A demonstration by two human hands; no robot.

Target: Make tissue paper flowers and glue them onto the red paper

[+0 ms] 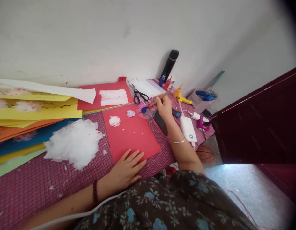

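My left hand (127, 167) lies flat with spread fingers on the near edge of a red paper sheet (136, 137). Two small tissue-like clusters sit on that sheet: a white one (114, 121) and a purple-speckled one (130, 113). My right hand (164, 105) is closed around a paintbrush (165, 94) with a light wooden handle. The brush's lower end points at a clear palette (151, 112) smeared with blue and pink paint; its tip is too small to make out. Beneath my right wrist a dark phone (160, 121) is partly covered.
A heap of white tissue pieces (73, 143) and stacked coloured sheets (38, 111) lie left. Black scissors (139, 95) rest behind the palette. Paint bottles (167, 83), a black flask (169, 65), a yellow glue gun (184, 99) and a white power bank (188, 128) with cables stand right.
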